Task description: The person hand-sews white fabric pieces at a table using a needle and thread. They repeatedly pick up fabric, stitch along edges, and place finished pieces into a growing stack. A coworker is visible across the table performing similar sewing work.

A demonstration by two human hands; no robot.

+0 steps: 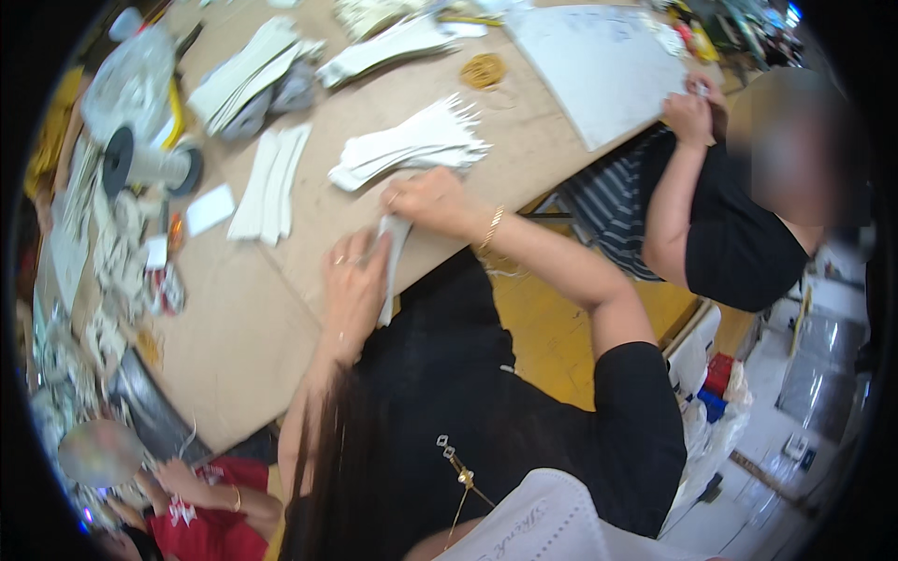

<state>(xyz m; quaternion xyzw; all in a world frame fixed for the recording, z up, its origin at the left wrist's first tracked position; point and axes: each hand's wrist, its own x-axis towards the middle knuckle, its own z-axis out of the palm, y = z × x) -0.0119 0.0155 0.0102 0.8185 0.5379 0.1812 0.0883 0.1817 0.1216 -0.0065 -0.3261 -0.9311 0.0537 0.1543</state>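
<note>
A narrow white fabric strip [394,257] hangs over the table's near edge between my hands. My right hand [428,199] pinches its upper end, with the fingers curled. Lower down, my left hand [353,273] grips the strip's left side, thumb against it. Just beyond my right hand lies a fanned pile of white fabric pieces [402,148] with narrow ends spread to the right. To the left, a few flat white strips [269,184] lie side by side on the brown tabletop [248,309].
More white bundles [248,73] lie at the back beside yellow rubber bands [483,70] and a white board [603,75]. At left are a spool [154,168], a plastic bag [131,79] and heaped fabric [117,234]. Co-workers sit right, their hands [690,112] at the table, and lower left.
</note>
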